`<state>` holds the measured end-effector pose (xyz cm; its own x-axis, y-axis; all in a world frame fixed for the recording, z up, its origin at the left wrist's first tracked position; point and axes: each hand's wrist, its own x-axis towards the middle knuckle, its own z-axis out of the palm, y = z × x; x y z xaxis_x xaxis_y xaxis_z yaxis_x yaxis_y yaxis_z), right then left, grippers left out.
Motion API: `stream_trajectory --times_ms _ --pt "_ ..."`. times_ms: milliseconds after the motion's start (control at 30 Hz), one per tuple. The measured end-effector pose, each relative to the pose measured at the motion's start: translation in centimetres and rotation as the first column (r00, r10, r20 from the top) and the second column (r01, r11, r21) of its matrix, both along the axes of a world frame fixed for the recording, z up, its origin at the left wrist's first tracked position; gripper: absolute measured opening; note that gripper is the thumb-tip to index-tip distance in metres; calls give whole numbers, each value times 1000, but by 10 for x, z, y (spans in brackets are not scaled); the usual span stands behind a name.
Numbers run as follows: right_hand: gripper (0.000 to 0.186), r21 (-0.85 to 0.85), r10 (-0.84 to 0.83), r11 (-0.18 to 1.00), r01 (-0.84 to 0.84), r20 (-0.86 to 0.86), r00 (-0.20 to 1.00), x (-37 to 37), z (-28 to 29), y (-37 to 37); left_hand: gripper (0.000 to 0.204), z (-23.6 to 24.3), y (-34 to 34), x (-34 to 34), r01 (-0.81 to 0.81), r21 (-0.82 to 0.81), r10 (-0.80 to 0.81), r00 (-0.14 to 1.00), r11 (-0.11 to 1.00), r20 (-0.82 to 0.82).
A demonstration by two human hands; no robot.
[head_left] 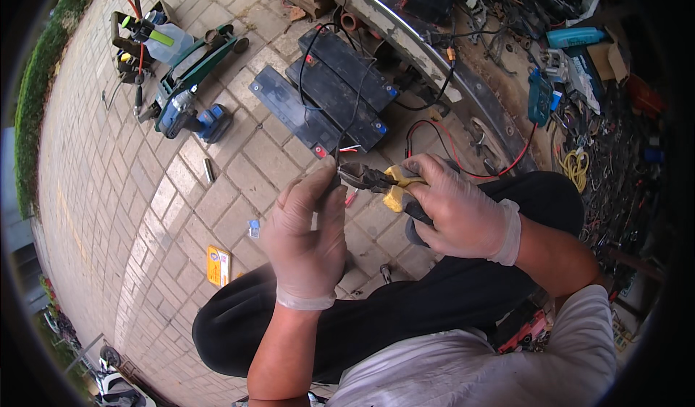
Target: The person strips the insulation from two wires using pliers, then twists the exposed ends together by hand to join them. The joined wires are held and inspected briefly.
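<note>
At the far left a translucent sprayer bottle (170, 43) stands beside a green trolley jack (192, 63), with a blue cordless impact wrench (190, 117) lying on the brick paving (239, 164) below. Further in, an orange-yellow packet (218, 265) lies near the person's left knee.

The gloved left hand (300, 244) is raised, thumb and fingertips pinching a black cable (339, 146). Beyond it on the paving sit what look like three black batteries (331, 102), with loose leads across them. A slip of the grip could let the pliers' jaws nip the thin glove, since the fingertips are right beside them; squeezing too hard could sever strands; a bare lead end falling across the battery terminals might spark.

The yellow-handled pliers (369, 178) are held in the air between the hands, jaws pointing left toward the cable, long axis running nearly crosswise and dipping slightly to the right. Whether the jaws bite the cable I cannot tell. The gloved right hand (463, 215) is wrapped around the handles. Farther right lie a teal meter (538, 97) and a yellow cord coil (575, 168).
</note>
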<state>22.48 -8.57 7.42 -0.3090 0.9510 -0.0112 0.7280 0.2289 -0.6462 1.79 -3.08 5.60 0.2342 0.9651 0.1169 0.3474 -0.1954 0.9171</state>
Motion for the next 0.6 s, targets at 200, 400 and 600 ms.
stream_trajectory --times_ms 200,400,600 --pt "27 43 -34 999 31 73 997 -2 0 0 24 19 1 2 10 -492 159 940 870 300" --pt "31 98 -19 995 -1 207 978 -1 0 -1 31 17 24 0 275 -759 219 851 590 478" --pt "33 148 -11 989 -29 264 964 3 -1 -2 25 9 18 4 279 -752 351 752 597 558"
